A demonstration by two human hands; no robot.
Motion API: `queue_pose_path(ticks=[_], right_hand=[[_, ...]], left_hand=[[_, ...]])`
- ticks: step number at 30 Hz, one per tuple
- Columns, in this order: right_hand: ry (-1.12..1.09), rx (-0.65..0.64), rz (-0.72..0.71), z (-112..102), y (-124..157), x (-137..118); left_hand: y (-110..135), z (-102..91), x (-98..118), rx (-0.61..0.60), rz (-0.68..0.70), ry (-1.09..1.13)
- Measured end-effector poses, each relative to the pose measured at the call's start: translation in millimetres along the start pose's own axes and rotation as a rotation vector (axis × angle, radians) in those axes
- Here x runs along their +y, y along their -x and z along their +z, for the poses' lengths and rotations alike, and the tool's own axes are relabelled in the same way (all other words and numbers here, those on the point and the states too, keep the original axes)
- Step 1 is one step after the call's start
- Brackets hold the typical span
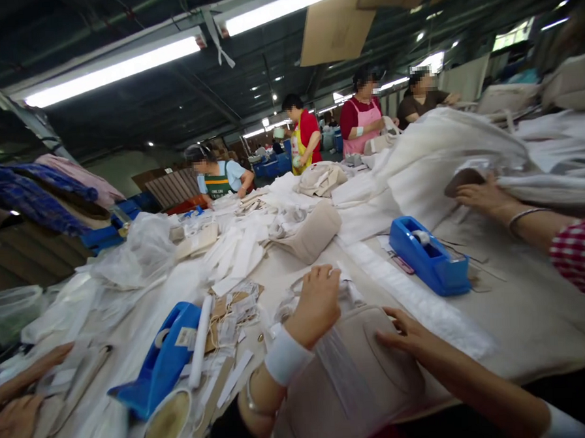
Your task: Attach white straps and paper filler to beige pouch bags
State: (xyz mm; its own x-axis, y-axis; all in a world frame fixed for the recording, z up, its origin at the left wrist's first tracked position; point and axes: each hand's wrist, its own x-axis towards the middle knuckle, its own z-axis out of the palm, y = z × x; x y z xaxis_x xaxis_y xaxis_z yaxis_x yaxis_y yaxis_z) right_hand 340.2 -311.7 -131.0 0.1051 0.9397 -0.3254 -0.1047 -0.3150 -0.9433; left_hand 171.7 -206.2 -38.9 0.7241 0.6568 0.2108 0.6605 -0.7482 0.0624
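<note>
Both hands, left hand [316,303]; right hand [401,334], apparently press beige bag [374,378].

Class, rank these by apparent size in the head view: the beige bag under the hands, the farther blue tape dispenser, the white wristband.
1. beige bag, partly from nearness to the camera
2. farther blue tape dispenser
3. white wristband
</note>
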Motion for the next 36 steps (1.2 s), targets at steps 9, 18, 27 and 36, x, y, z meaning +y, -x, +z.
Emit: queue_pose_path(ticks=[9,18,27,36], right_hand=[[0.039,-0.098,0.159,-21.9,-10.6,-17.3],[-0.346,-0.214,0.243,-24.5,-19.6,-24.8],[-0.431,-0.26,0.104,-11.5,-37.9,-16.9],[-0.195,-0.172,-0.007,1.9,-34.2,-12.2]], left_hand=[[-61.5,52.2,-9.5,0.092,0.198,0.275],[-54.7,52.6,-13.0,0.043,0.216,0.326],[-59.5,47.3,-16.3,-0.101,0.233,0.355],[-60.9,34.9,-2.9,-0.282,0.211,0.269]])
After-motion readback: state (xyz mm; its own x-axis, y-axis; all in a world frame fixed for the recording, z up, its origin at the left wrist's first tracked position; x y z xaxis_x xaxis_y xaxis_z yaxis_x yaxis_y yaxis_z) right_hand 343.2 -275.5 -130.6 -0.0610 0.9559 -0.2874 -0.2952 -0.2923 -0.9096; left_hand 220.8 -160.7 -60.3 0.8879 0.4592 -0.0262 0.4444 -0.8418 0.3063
